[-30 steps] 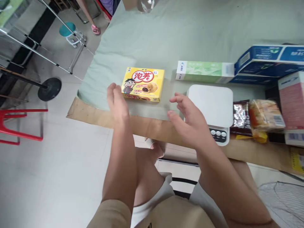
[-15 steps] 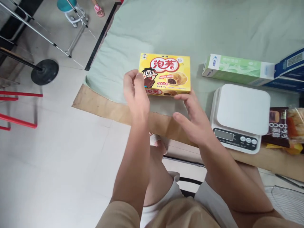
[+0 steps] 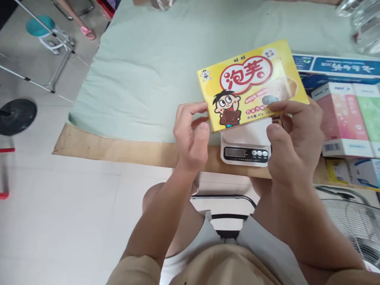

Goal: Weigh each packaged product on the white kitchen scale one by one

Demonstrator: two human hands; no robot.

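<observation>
A yellow snack box with a cartoon face and red lettering is held up in the air, tilted, over a white kitchen scale. My left hand grips the box's lower left corner with curled fingers. My right hand pinches its lower right edge, fingers on top and thumb underneath. The scale sits at the table's near edge, mostly hidden behind the box, with its display and buttons showing.
A pale green cloth covers the table, with a bare brown strip along the near edge. Pink, green and blue boxes crowd the right side. A wire fan guard stands lower right. A stool stands far left.
Both hands closed on the yellow box, lifted it off the cloth and carried it right, over the scale. The camera view shifted right.
</observation>
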